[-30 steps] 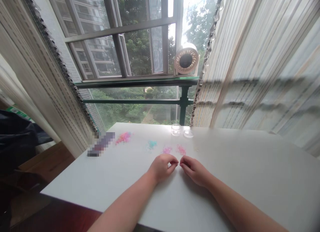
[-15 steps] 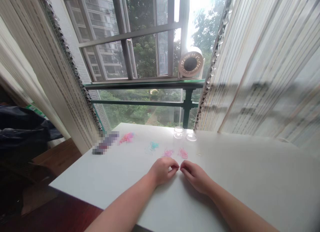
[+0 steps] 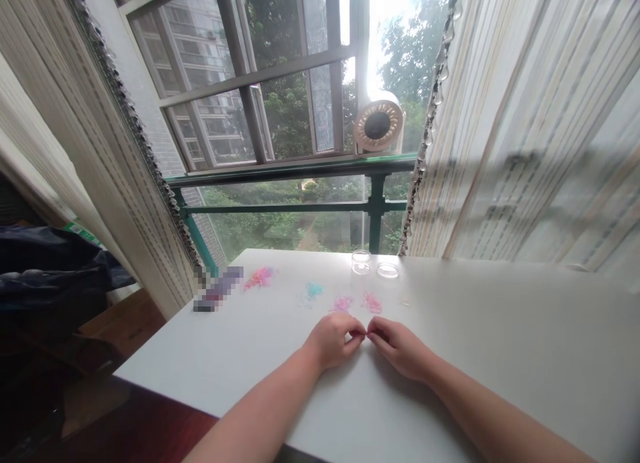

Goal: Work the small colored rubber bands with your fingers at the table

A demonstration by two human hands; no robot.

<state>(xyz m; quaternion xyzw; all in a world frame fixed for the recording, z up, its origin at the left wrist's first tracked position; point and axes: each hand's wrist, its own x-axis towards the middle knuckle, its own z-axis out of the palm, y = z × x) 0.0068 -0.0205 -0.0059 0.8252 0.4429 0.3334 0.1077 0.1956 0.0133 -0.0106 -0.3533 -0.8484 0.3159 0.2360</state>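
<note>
My left hand (image 3: 336,342) and my right hand (image 3: 399,346) meet fingertip to fingertip over the white table (image 3: 240,376). Both are closed in a pinch; whatever sits between the fingertips is too small to make out. Just beyond them lie a purple-pink pile of thin loops (image 3: 342,304) and a pink pile (image 3: 372,302), which look like small rubber bands. Farther left are a turquoise pile (image 3: 313,290) and a larger mixed pink and orange pile (image 3: 259,278). A few pale strands (image 3: 405,302) lie to the right.
A clear round container (image 3: 361,262) and a shallow clear dish or lid (image 3: 387,270) stand near the table's back edge. A blurred-out object (image 3: 219,290) lies at the left edge. Behind the table are a green railing (image 3: 295,208), a small round fan (image 3: 379,124) and curtains (image 3: 525,116) at the sides.
The camera view has shifted and tilted slightly, so the table and hands appear a little farther right. My hands keep the same pinch, fingertips together.
</note>
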